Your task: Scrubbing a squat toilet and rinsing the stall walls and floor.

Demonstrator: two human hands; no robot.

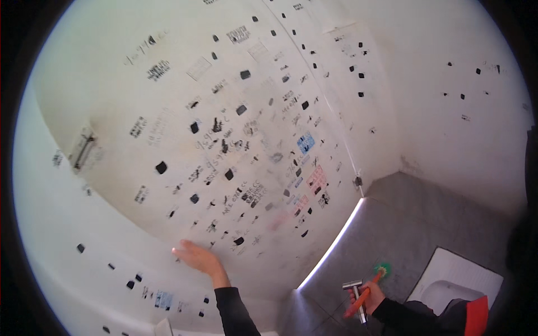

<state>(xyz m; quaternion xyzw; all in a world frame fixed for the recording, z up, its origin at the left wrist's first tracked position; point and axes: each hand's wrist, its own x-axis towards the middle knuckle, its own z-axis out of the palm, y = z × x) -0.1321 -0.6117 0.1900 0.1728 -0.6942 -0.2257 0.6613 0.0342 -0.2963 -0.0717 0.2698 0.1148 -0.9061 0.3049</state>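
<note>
Black sleeves (236, 313) cover both forearms, the left one rising from the lower edge just left of the middle, the right one reaching in from the lower right. The left hand (200, 260) is bent leftward at the wrist, fingers extended and the hand open, holding nothing; it lies before the white panel (129, 190), though I cannot tell whether the palm touches it. At lower right, the right hand (374, 298) is curled closed around a brush (356, 304) and a spray nozzle (352, 285) together. The brush tilts, its slim orange handle running from lower left up to a round green head (384, 269) above the knuckles. Silvery and shiny, the nozzle has its head to the left of the fist and its stem pointing down. Dark blots and printed patches dot the panel; grey floor tiles (412, 215) and a white squat toilet (445, 266) fill the lower right.
</note>
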